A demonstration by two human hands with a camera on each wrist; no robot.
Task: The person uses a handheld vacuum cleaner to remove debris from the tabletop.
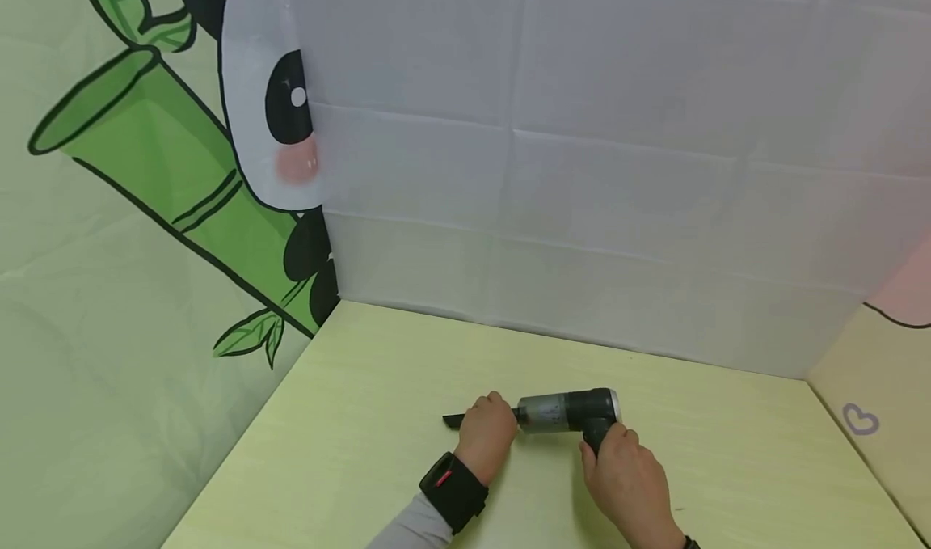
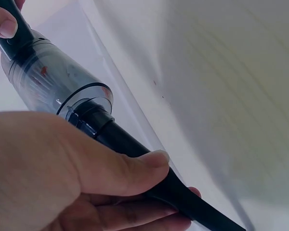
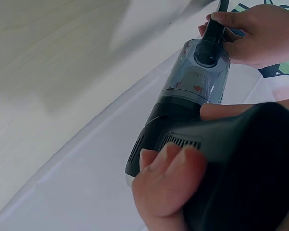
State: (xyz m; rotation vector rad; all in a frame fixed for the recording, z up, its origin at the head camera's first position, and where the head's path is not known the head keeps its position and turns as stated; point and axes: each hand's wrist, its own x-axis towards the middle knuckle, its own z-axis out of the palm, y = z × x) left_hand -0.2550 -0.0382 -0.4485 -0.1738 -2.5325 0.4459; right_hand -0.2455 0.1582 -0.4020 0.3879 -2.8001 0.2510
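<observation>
A handheld vacuum cleaner (image 1: 545,413) with a black body and a see-through dust cup (image 3: 197,72) is held above the pale table, lying nearly level across the head view. Small red bits show inside the cup. My left hand (image 1: 487,436) grips the narrow black nozzle (image 2: 127,140), thumb along one side and fingers beneath; the flat nozzle tip pokes out to the left. Curled around the black handle (image 3: 236,139) are the fingers of my right hand (image 1: 629,480), below the motor end on the right.
Beneath both hands spreads the pale yellow table (image 1: 364,371), with a few tiny dark specks (image 2: 154,83). A creased whitish sheet (image 1: 618,209) rises at its back edge. Left stands a green panel with a bamboo drawing (image 1: 167,145); right, a cream panel (image 1: 851,355).
</observation>
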